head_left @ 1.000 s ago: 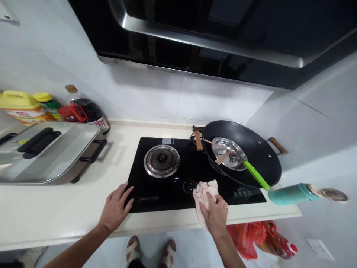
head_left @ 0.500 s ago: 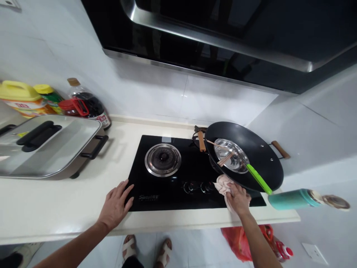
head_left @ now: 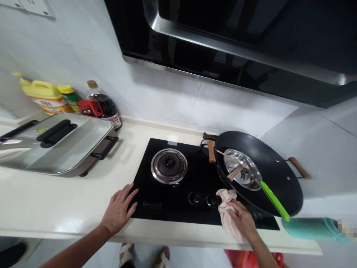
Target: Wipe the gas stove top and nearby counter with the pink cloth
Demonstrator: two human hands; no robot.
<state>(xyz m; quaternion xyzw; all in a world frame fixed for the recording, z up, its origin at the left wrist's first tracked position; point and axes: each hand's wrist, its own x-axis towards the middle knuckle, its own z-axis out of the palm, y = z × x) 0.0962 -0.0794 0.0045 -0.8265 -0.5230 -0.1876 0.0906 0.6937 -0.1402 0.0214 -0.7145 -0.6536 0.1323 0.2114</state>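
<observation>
My right hand (head_left: pixel 242 219) grips a crumpled pale pink cloth (head_left: pixel 227 213), which lies against the front of the black glass cooktop (head_left: pixel 164 203) beside the right control knob (head_left: pixel 212 200). Fingers spread, my left hand (head_left: pixel 119 208) rests flat on the counter at the cooktop's left front corner. A round burner (head_left: pixel 169 166) is uncovered on the left. Over the right side sits a black wok (head_left: pixel 279 178) with wooden handles. Inside it are a shiny metal bowl (head_left: pixel 252 180), some wooden chopsticks (head_left: pixel 235 173) and a utensil with a green handle (head_left: pixel 275 201).
On the left stands a lidded electric pan (head_left: pixel 80 149), with a dark sauce bottle (head_left: pixel 104 106), a red-lidded jar (head_left: pixel 89 108) and a yellow jug (head_left: pixel 46 93) behind. A range hood (head_left: pixel 223 48) hangs overhead. A teal bottle (head_left: pixel 309 227) is at the right counter edge.
The view has shifted a little to the left. My right hand has drawn the cloth slightly toward the counter's front edge, and more of the cloth shows. My left hand stays in place.
</observation>
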